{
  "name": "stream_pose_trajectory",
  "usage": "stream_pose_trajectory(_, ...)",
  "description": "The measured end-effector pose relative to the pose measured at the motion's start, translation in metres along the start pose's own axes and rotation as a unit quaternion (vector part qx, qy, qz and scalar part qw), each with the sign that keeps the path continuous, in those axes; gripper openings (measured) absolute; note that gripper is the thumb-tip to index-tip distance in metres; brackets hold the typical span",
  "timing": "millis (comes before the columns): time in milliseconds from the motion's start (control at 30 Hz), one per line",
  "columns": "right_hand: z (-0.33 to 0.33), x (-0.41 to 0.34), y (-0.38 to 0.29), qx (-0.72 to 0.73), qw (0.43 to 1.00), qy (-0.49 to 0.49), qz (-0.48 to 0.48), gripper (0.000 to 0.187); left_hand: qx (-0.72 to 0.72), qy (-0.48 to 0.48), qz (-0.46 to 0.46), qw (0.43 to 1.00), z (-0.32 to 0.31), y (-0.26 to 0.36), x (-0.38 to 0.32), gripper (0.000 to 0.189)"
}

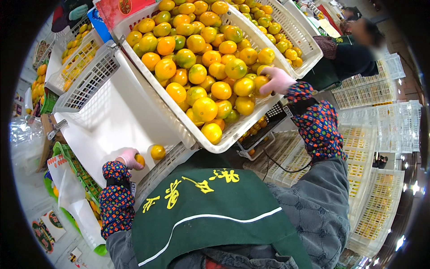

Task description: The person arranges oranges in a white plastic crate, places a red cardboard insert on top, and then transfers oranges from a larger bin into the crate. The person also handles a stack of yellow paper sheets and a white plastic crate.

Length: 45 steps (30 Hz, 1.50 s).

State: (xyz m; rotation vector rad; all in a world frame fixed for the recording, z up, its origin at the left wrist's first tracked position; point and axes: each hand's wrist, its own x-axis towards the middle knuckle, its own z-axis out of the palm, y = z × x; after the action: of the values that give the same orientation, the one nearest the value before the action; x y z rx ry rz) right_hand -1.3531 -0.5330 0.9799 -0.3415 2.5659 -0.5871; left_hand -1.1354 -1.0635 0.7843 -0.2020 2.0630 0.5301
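Note:
Before me a white plastic crate [215, 148] is heaped with yellow-orange and greenish mandarins [205, 109]. At its right side my right hand [278, 80], in a pink glove, has its fingers and thumb around a mandarin [260, 86] at the edge of the heap. Lower on the left, my left hand [129, 158], also gloved in pink, holds a mandarin [139, 160] just over a white-lined crate [111, 114]. One loose mandarin [158, 152] rests on that lining, to the right of my left hand.
Another crate of mandarins [307, 67] stands at the upper right, near a person in dark clothing [352, 55]. Stacked pale crates [362, 161] fill the right side. A green basket [79, 168] with paper liners is at the left. A dark cable [289, 170] hangs below the full crate.

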Motion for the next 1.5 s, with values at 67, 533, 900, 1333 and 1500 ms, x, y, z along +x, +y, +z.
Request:
stream_pose_trajectory(67, -0.017, -0.01, 0.027, 0.407, 0.913, -0.011, 0.02, 0.057, 0.02, -0.013, 0.012, 1.0, 0.004, -0.004, 0.007, 0.055)
stream_pose_trajectory(533, 0.03, -0.028, -0.146, 0.56, 0.794, -0.169, -0.169, 0.065, 0.105, 0.116, 0.073, 0.985, 0.004, 0.005, 0.012, 0.081)
stream_pose_trajectory(900, 0.228, 0.067, -0.359, -0.296, 0.88, -0.137, -0.345, 0.044, 0.037, 0.078, 0.212, 0.973, 0.032, 0.029, 0.076, 0.067)
stream_pose_trajectory(1333, 0.301, 0.097, -0.224, -0.315, 0.883, -0.284, -0.201, 0.035, 0.029, 0.132, 0.198, 0.971, 0.026, 0.026, 0.078, 0.067)
stream_pose_trajectory(1500, 0.3, 0.091, -0.219, -0.31, 0.878, -0.307, -0.199, 0.035, 0.059, 0.054, 0.056, 0.995, 0.025, 0.006, 0.033, 0.061)
